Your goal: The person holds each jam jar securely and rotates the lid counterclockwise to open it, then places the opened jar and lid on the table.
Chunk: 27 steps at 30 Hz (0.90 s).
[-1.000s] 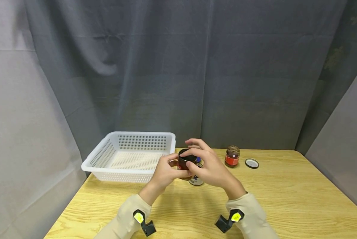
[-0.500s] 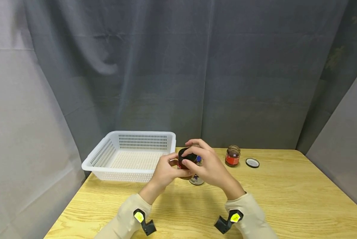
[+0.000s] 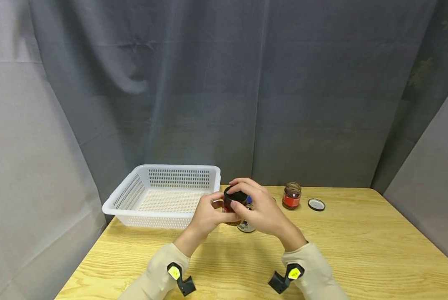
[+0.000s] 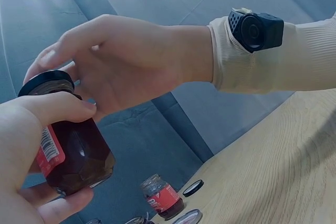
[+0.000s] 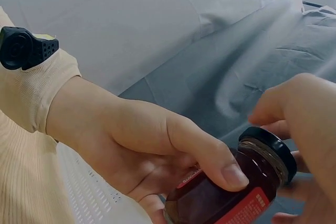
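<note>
My left hand (image 3: 205, 214) grips a dark-filled glass jar (image 4: 86, 148) with a red label, held above the table and slightly tilted. In the left wrist view its thumb lies across the jar just below the black lid (image 4: 47, 81). My right hand (image 3: 263, 208) has its fingers at the lid, index finger on top and thumb at the near side in the head view. The lid sits on the jar's mouth. Behind the hands, partly hidden, stands another jar (image 3: 245, 227) with a pale label and something blue near its top.
A white perforated basket (image 3: 160, 214) stands at the left of the wooden table (image 3: 359, 250). An uncovered jar (image 3: 291, 196) with a red label stands at the back right, beside an upturned lid (image 3: 316, 204). A dark grey curtain (image 3: 321, 104) hangs behind.
The right hand's fingers have shifted slightly around the lid, its raised rear fingers coming lower and closer in. The left hand and the jar have stayed nearly still.
</note>
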Available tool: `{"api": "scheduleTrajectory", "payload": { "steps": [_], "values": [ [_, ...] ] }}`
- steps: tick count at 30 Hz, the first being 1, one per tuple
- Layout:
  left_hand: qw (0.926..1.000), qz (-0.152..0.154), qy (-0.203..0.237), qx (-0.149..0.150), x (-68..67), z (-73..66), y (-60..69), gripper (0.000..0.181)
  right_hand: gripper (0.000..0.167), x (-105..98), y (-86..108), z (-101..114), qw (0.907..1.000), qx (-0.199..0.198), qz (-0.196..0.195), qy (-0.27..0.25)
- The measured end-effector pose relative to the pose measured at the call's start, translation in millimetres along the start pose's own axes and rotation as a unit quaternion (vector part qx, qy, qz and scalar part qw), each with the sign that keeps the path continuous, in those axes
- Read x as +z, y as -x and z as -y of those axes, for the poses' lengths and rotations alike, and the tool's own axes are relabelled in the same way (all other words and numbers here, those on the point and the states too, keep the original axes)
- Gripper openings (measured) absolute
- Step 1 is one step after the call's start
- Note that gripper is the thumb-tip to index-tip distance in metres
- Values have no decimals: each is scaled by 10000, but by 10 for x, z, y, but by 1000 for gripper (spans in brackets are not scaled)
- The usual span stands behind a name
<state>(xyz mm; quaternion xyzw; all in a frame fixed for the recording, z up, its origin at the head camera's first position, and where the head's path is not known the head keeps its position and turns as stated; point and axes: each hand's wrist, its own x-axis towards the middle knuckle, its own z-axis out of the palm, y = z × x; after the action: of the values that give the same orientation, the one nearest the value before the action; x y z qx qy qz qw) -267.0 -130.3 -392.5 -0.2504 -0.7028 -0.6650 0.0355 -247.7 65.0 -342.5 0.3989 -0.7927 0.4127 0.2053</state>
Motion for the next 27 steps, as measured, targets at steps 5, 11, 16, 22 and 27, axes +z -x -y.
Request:
{"api": "scheduleTrajectory", "payload": {
  "steps": [5, 11, 16, 22, 27],
  "values": [
    [10000, -8, 60, 59, 1, -5, 0, 41, 24, 29, -16, -15, 9997, -16, -121, 230],
    [10000, -6, 4, 33, 8, -2, -2, 41, 22, 22, -13, -11, 9988, 149, -204, 408],
    [10000, -1, 25, 64, 10, 10, -5, 42, 22, 1, -6, -21, 9994, 71, -43, 343],
    [10000, -32, -47, 27, 5, 0, 6, 40, 24, -27, 0, -35, 9999, 88, 63, 100],
    [10000, 5, -38, -8, -1, 0, 4, 39, 27, -49, 6, -34, 9999, 131, 55, 26]
  ]
}}
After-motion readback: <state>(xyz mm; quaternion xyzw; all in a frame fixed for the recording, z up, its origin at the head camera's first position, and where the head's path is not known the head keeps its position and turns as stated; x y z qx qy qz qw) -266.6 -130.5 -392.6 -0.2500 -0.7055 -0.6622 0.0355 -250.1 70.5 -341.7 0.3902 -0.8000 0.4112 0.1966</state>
